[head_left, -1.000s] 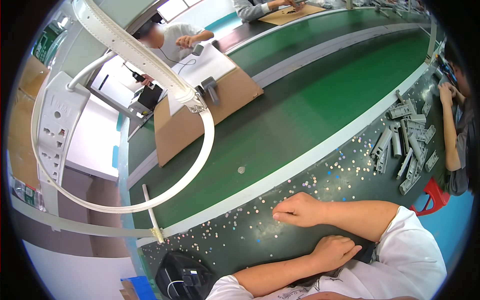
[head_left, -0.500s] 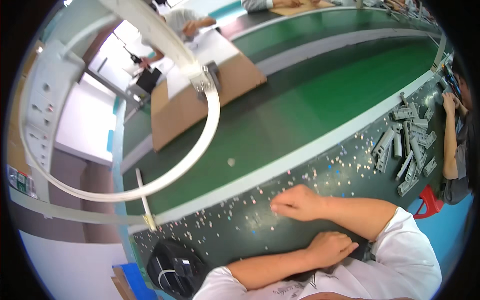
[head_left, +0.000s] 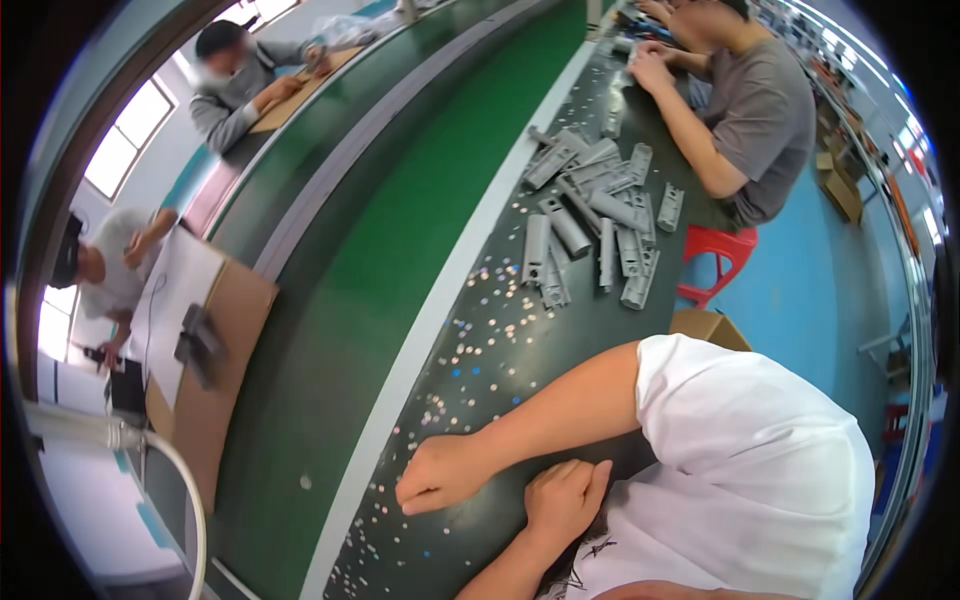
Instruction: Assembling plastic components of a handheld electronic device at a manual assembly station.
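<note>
My right hand rests on the dark workbench, its fingers curled into a loose fist. Its forearm reaches leftward across the bench from the white sleeve. Nearer my body, my left hand is also curled closed, with the thumb along the top. Nothing shows in either hand. Small pale and blue dots lie scattered over the bench around my right hand. Farther up the bench lies a loose pile of long grey half-round housings, apart from both hands.
A green conveyor belt with a pale edge rail runs beside the bench. Across it, two people work at brown boards. Another person sits on a red stool at my bench. A white curved tube stands lower left.
The view has swung to the right, bringing the pile of housings and the seated co-worker further in. Both my hands stay curled at the bench, in much the same pose.
</note>
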